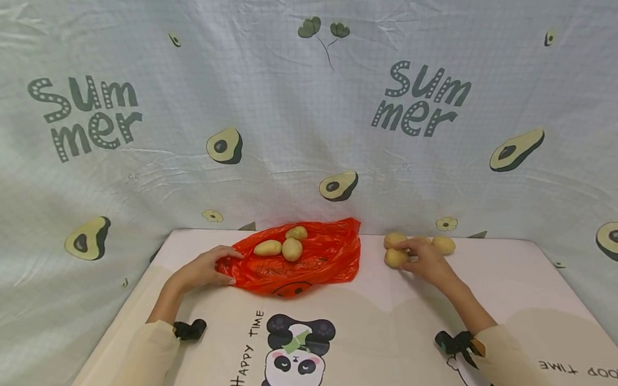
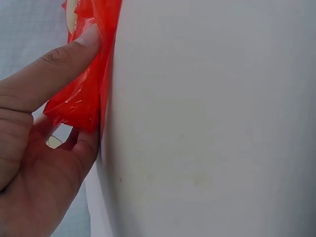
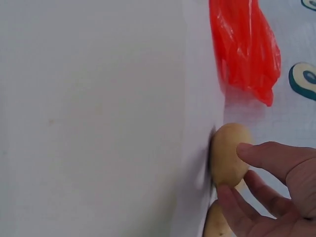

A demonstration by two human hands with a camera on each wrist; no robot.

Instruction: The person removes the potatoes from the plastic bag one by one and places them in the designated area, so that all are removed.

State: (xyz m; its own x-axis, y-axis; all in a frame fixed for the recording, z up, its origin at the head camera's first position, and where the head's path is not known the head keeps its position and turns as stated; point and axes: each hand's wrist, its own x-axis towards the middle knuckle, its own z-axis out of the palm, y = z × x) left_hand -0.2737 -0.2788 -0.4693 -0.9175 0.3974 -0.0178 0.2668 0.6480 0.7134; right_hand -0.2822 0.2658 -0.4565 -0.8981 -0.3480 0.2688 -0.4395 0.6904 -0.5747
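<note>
A red plastic bag (image 1: 331, 259) lies at the back of the table with three potatoes (image 1: 292, 250) on it. My left hand (image 1: 206, 269) grips the bag's left end. In the left wrist view the thumb (image 2: 59, 66) presses the red film, fingers on its other side. My right hand (image 1: 429, 264) pinches a potato (image 1: 395, 258) at the table's back right; thumb and fingertips lie on its sides in the right wrist view. Another potato (image 1: 393, 240) sits just behind it. More potatoes, including one at the right (image 1: 443, 245), are partly hidden by the hand.
A pale cloth with avocado prints (image 1: 338, 186) hangs along the table's back edge. The white tabletop (image 1: 384, 351) bears a printed panda (image 1: 295, 366) and lettering. Black wrist cameras (image 1: 190, 329) are strapped to both forearms.
</note>
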